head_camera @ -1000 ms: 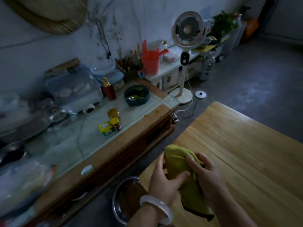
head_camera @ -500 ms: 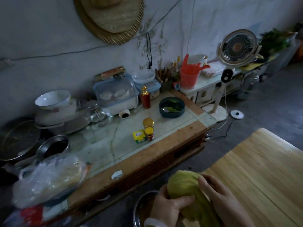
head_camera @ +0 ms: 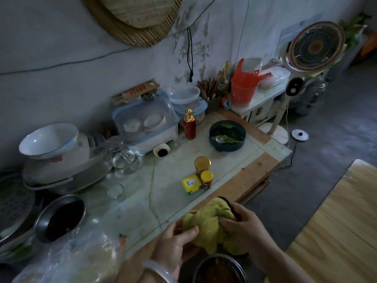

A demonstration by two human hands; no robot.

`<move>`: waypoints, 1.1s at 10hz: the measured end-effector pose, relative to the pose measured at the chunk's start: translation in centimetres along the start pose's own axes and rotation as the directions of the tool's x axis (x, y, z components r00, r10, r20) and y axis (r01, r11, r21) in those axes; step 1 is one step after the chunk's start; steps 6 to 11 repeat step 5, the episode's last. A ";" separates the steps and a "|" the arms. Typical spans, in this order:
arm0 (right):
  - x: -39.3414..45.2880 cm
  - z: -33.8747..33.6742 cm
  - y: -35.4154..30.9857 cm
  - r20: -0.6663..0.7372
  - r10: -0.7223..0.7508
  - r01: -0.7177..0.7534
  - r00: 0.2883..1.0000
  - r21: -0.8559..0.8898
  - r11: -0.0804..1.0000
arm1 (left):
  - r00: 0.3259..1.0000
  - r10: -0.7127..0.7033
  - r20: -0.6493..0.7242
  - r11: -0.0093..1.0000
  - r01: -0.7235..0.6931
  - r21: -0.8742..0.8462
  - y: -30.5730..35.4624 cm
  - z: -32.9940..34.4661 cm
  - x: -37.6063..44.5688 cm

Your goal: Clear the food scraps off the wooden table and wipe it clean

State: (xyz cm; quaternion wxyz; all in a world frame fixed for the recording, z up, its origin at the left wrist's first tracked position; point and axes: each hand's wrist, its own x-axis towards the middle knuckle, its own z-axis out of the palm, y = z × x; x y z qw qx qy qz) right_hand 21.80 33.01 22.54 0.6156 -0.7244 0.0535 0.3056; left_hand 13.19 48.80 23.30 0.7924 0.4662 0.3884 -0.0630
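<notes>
Metal bowl [head_camera: 219, 269] at bottom edge, brown contents, directly below the cloth [head_camera: 210, 227]. Both hands hold the bunched yellow-green cloth above it: left hand [head_camera: 175, 245] fingers curled round its left side, thumb on top; right hand [head_camera: 242, 227] fingers curled into its right side. Wooden table [head_camera: 336, 231] to the right, apart from the cloth. Beyond the hands, side table [head_camera: 251, 174] with jars [head_camera: 204, 172], red bottle [head_camera: 189, 124], dark basket [head_camera: 227, 135]. Fan [head_camera: 315, 46] far right.
</notes>
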 end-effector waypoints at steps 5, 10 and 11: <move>12.7 5.0 0.1 -0.273 0.064 -0.133 0.960 -0.241 0.961 | 0.974 -0.004 -0.226 0.971 0.058 0.233 4.4 -8.7 13.7; 12.7 5.0 0.1 -0.273 0.064 -0.133 0.960 -0.241 0.961 | 0.974 -0.004 -0.226 0.971 0.058 0.233 4.4 -8.7 13.7; 12.7 5.0 0.1 -0.273 0.064 -0.133 0.960 -0.241 0.961 | 0.974 -0.004 -0.226 0.971 0.058 0.233 4.4 -8.7 13.7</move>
